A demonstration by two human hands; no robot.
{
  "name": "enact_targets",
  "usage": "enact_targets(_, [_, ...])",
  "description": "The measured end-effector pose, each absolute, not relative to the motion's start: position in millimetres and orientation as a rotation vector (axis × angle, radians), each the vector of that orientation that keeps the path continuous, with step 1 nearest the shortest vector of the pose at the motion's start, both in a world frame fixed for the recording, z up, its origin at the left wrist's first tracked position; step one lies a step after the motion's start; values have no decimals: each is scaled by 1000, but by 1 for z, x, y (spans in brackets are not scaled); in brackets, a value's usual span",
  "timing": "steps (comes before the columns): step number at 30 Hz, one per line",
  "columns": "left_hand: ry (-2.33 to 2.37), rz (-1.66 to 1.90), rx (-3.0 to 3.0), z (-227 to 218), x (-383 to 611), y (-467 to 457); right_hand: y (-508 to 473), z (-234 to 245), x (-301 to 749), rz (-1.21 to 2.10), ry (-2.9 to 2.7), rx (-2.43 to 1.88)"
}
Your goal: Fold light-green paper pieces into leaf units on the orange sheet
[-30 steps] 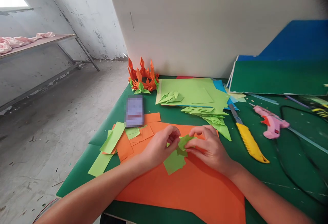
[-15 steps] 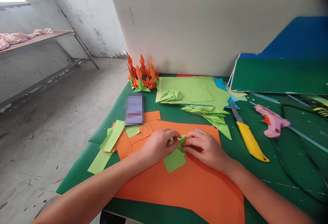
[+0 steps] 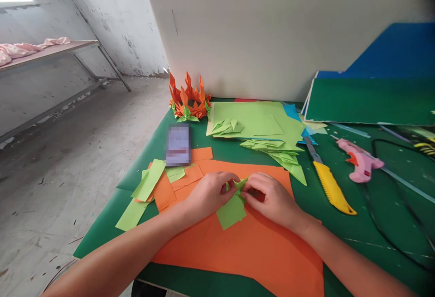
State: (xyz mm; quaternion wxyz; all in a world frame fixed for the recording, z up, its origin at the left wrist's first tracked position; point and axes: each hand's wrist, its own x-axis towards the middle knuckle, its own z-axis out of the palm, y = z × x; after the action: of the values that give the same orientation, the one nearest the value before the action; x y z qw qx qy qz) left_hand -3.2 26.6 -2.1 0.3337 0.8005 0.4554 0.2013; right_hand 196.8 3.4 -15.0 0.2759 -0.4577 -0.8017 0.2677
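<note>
My left hand (image 3: 209,194) and my right hand (image 3: 272,198) pinch a small folded light-green paper piece (image 3: 240,184) between their fingertips, just above a large orange sheet (image 3: 251,247). Flat light-green squares (image 3: 231,212) lie on the orange sheet right under my hands. The folded piece is partly hidden by my fingers.
A green table (image 3: 374,224) holds green and orange scraps (image 3: 149,186), a blurred card (image 3: 178,144), an orange-and-green paper crown (image 3: 189,100), stacked green sheets (image 3: 258,122), folded green pieces (image 3: 282,154), a yellow utility knife (image 3: 329,184), a pink glue gun (image 3: 360,165) and leaning boards (image 3: 370,100).
My hands have drawn closer together and pressed the folded green piece tighter; the view shifted slightly. Everything else lies as before.
</note>
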Motion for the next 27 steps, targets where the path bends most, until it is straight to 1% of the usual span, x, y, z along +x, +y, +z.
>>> enact_targets(9, [1222, 489, 2081, -1, -2, 27, 5, -18, 192, 718, -2095, -1342])
enact_targets(27, [1179, 484, 2066, -5, 1, 26, 8, -20, 191, 703, -2107, -1367])
